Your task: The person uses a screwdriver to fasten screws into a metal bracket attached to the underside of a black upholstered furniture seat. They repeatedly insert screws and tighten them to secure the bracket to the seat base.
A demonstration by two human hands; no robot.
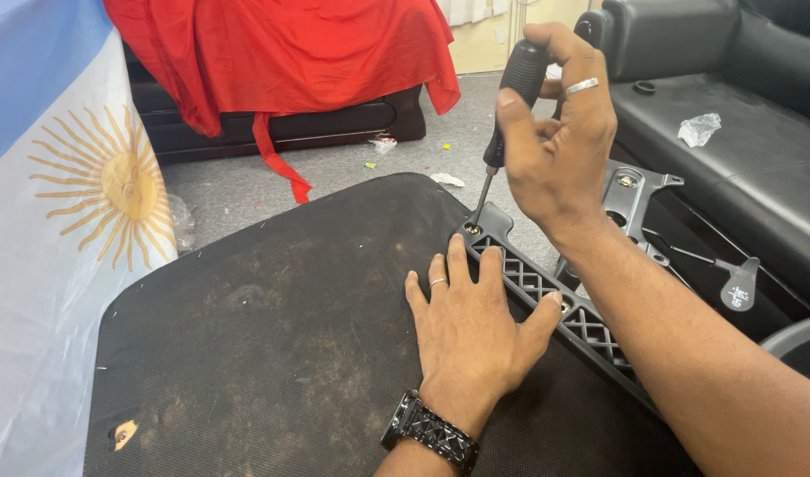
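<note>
- Right hand (560, 146) was wrapped tight round a screwdriver (511, 106); shaft ran down toward 7 o'clock, tip in a screw (473, 229) at the bracket's (546, 296) upper end
- Left hand (471, 327) lay flat, fingers spread, on the seat pad (272, 336), thumb on the bracket; it gripped nothing
- Bracket's long axis ran 10 to 4 o'clock; the screw sat at 12 o'clock from the left hand, which was nearer

My arms are bare to the edge of view, with no sleeves showing. On my left hand (471, 331) I wear a thin silver ring (438, 283), and on that wrist a black watch (430, 432) with a faceted, glossy link band. My right hand (560, 146) carries a broader silver ring (582, 86).
</note>
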